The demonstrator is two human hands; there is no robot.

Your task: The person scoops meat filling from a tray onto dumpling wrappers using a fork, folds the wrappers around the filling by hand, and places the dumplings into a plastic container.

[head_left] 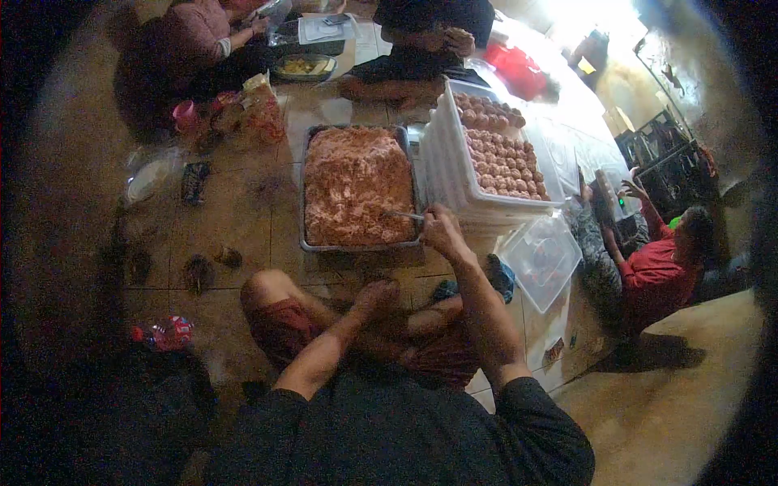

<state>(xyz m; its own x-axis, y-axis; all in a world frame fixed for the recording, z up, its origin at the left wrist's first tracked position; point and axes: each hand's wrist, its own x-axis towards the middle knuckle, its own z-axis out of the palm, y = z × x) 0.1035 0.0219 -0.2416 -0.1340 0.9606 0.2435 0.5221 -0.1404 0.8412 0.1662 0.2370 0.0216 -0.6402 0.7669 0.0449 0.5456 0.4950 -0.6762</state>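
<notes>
A deep rectangular tray (417, 212) on the tiled floor holds a large mound of reddish-brown minced mixture (352, 174). My right hand (442, 230) is closed round the handle of a metal utensil (403, 215), whose far end meets the mixture near the tray's right side. Below the tray, my left hand (377, 298) hangs over my crossed legs, in shadow; its fingers are too dim to make out. To the right of the tray, a stack of white plastic crates (450, 174) carries rows of round balls (504, 158) in its top crate.
A translucent lid (541, 261) lies right of my knee. A plastic bottle (170, 333) is at lower left. Plastic bags (263, 113), a pink cup (185, 116) and a food plate (305, 66) lie beyond. Two people sit across; another in red (660, 271) sits at right.
</notes>
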